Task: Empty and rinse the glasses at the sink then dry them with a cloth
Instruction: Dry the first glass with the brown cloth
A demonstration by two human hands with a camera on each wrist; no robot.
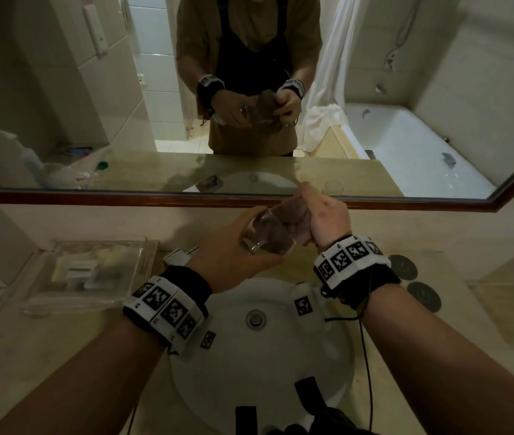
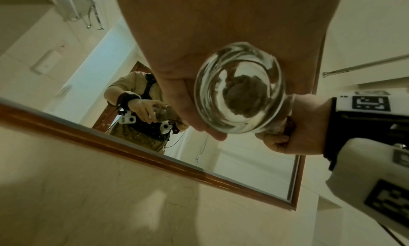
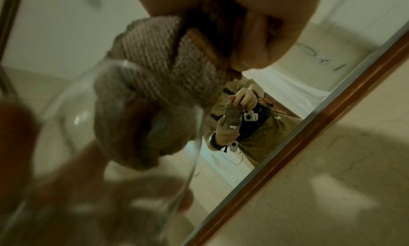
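Glass [image 1: 265, 233] in left hand [image 1: 230, 255] | cloth [image 3: 155, 85] inside | right hand [image 1: 328, 221] fingers hidden

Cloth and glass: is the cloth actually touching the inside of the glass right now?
Touching. The right wrist view shows the cloth stuffed past the rim into the glass, bunched against its wall.

Faucet [image 1: 186, 254] mostly behind left hand [image 1: 233, 255]

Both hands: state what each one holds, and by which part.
The left hand grips the glass around its body near the base. The right hand pinches the bunched brown cloth by its upper end, the rest stuffed into the glass.
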